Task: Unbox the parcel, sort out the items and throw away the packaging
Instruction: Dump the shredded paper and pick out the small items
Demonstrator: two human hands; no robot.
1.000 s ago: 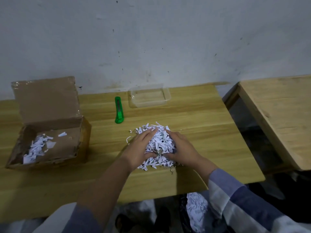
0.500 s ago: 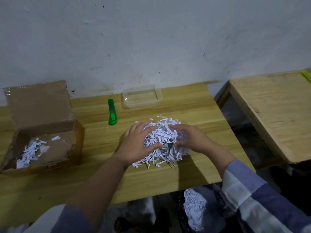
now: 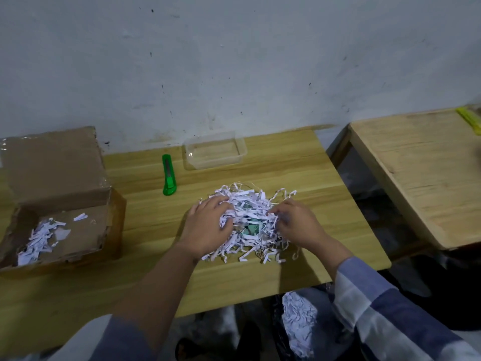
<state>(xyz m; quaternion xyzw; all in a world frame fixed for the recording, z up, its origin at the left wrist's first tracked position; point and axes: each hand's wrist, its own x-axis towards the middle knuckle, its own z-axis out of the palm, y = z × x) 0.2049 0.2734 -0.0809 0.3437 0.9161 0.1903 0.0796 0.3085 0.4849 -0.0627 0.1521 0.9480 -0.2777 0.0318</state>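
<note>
A heap of white shredded paper (image 3: pixel 247 204) lies spread on the wooden table (image 3: pixel 312 178). My left hand (image 3: pixel 208 225) rests on its left side, fingers spread into the shreds. My right hand (image 3: pixel 294 222) is at the right side, fingertips pinching some strips. Between the hands a small teal-green item (image 3: pixel 251 227) shows through the paper. The open cardboard box (image 3: pixel 57 204) stands at the left with a few shreds left inside.
A green utility knife (image 3: pixel 169 175) and a clear plastic tray (image 3: pixel 214 153) lie behind the heap. A dark bag with shredded paper (image 3: pixel 299 321) hangs below the table's front edge. A second wooden table (image 3: pixel 421 173) stands to the right across a gap.
My hands have moved apart and pulled the compact heap open, so the shreds lie wider and a teal-green item now shows in the middle. The camera has tilted slightly right.
</note>
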